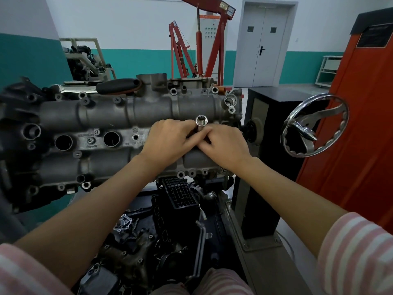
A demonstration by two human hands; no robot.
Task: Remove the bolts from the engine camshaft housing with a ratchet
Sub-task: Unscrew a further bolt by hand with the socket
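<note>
- On the stand's black column [265,128], beside a chrome handwheel [314,124], the grey camshaft housing [106,116] is mounted
- Over its right end, a socket [201,121] is pinched by the left hand [168,141] and right hand [223,145] together
- Behind, a red engine hoist [204,39], teal-banded wall [138,62] and grey double door [263,43] are seen

hidden: socket [201,121] shaft — under both hands | cut off: engine [106,116] — left edge of frame
</note>
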